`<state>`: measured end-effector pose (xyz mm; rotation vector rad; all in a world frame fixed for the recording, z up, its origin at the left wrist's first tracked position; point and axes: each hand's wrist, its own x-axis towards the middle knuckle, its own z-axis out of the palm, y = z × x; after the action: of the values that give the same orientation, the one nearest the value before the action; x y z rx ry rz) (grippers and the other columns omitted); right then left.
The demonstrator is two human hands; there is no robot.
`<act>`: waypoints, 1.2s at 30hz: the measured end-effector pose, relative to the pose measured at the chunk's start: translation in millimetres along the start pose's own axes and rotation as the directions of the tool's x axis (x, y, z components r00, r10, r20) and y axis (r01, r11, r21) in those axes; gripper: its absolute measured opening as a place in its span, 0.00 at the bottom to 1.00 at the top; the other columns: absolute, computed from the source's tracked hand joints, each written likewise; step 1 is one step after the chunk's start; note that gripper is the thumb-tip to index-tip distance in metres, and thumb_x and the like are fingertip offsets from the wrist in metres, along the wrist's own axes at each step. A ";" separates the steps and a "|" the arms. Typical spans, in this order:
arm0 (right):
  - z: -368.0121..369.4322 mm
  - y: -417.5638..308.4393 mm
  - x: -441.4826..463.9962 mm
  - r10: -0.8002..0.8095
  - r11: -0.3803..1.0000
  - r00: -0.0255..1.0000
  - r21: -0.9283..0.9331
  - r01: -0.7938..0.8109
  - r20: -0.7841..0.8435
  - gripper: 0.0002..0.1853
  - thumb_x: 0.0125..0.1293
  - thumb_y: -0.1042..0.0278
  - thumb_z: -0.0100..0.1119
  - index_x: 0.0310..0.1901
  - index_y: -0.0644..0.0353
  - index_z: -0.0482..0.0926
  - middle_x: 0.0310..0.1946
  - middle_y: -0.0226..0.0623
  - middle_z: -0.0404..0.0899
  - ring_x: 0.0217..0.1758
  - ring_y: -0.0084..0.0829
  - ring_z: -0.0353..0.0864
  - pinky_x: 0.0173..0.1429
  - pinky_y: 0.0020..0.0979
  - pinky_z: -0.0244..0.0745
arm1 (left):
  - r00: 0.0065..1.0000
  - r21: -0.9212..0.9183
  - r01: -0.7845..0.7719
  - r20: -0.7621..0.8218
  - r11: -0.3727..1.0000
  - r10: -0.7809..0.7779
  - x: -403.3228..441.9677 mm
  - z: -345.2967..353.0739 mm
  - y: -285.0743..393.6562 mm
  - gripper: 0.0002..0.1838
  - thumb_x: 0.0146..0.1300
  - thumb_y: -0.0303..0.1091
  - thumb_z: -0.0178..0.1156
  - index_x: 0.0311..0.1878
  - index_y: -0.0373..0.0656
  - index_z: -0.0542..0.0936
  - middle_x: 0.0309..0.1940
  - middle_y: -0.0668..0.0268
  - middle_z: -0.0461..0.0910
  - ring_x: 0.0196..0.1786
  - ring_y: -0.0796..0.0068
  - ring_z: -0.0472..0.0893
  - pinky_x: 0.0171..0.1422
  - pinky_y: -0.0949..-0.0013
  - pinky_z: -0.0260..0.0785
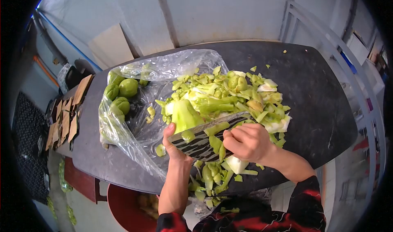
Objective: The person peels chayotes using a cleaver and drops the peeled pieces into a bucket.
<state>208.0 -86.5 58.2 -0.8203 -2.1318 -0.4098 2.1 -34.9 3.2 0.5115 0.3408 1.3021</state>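
My right hand (248, 142) is closed round the handle end of a wide cleaver (196, 141), its dark blade streaked and stuck with green peel. My left hand (175, 145) holds a pale green peeled vegetable (184, 115) behind the blade, thumb and fingers pressed near the blade's left end. How far the blade touches the vegetable is hidden. Beyond both hands lies a heap of green peelings and cut pieces (217, 94). More peelings (211, 176) lie near the table's front edge, by a white piece (236, 164).
A clear plastic bag (139, 148) spreads over the left of the dark table (315, 105), with whole green vegetables (128, 87) in it. Below the front edge stands a red tub (123, 207). A metal rail (352, 60) runs along the right.
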 end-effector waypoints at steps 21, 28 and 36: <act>21.6 31.8 -16.1 0.288 0.958 0.949 -0.028 -0.286 0.130 0.13 0.47 0.79 0.63 0.31 0.58 0.68 0.18 0.35 0.72 0.21 0.40 0.79 0.23 0.38 0.72 | 0.999 -0.317 0.045 0.040 0.947 -0.034 -0.6 9.8 2.6 0.31 0.71 0.59 0.54 0.66 0.45 0.74 0.55 0.56 0.81 0.58 0.57 0.81 0.64 0.46 0.74; 19.0 15.8 -12.8 -0.008 0.992 0.999 -0.123 0.013 0.044 0.05 0.55 0.76 0.60 0.31 0.58 0.74 0.18 0.26 0.70 0.20 0.24 0.77 0.23 0.27 0.73 | 0.993 -0.186 -0.029 -0.122 0.982 0.007 6.8 3.8 0.1 0.40 0.70 0.70 0.47 0.69 0.43 0.71 0.60 0.54 0.78 0.61 0.59 0.78 0.68 0.56 0.72; 19.9 2.4 -9.4 -0.096 0.988 0.995 -0.121 0.094 -0.014 0.06 0.58 0.81 0.62 0.30 0.62 0.74 0.17 0.30 0.66 0.17 0.28 0.70 0.20 0.27 0.66 | 0.993 -0.219 0.024 -0.109 0.975 -0.049 -0.7 7.6 -7.2 0.36 0.69 0.65 0.52 0.65 0.43 0.74 0.55 0.53 0.80 0.57 0.57 0.79 0.65 0.53 0.72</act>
<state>202.7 -78.1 38.4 -0.7807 -2.1503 -0.5989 11.7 -38.1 5.7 0.2450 0.2965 1.3176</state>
